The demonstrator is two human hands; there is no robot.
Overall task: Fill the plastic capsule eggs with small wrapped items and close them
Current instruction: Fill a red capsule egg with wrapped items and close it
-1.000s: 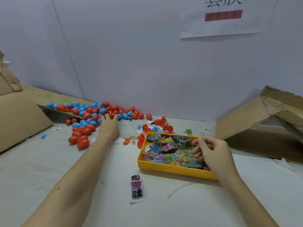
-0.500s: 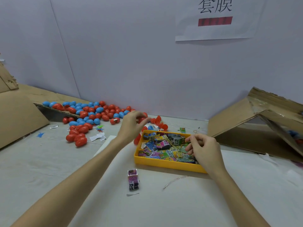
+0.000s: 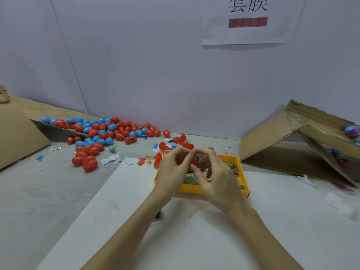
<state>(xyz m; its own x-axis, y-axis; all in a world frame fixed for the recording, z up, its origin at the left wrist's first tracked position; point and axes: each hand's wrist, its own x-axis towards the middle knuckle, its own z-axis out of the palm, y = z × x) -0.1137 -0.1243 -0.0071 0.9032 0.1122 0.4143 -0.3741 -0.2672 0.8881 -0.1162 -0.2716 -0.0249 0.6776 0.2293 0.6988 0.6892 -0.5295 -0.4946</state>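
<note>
My left hand (image 3: pixel 172 169) and my right hand (image 3: pixel 216 178) meet above the yellow tray (image 3: pixel 244 179). Between their fingertips they hold a red capsule egg (image 3: pixel 193 162), mostly hidden by the fingers. Whether a wrapped item is in either hand cannot be seen. The tray holds several small colourful wrapped items (image 3: pixel 233 168). A pile of closed red and blue eggs (image 3: pixel 101 133) lies at the back left, and a few open red egg halves (image 3: pixel 182 140) sit just behind the tray.
Cardboard sheets (image 3: pixel 17 137) lean at the far left. An open cardboard box (image 3: pixel 303 145) lies at the right with a few eggs inside. Small wrappers and scraps (image 3: pixel 111 159) are scattered left of the tray. A white sheet (image 3: pixel 194 230) covers the near table.
My left hand came from the egg pile to the tray with a red egg. My right hand lifted from the wrapped items to meet it. The view has shifted closer.
</note>
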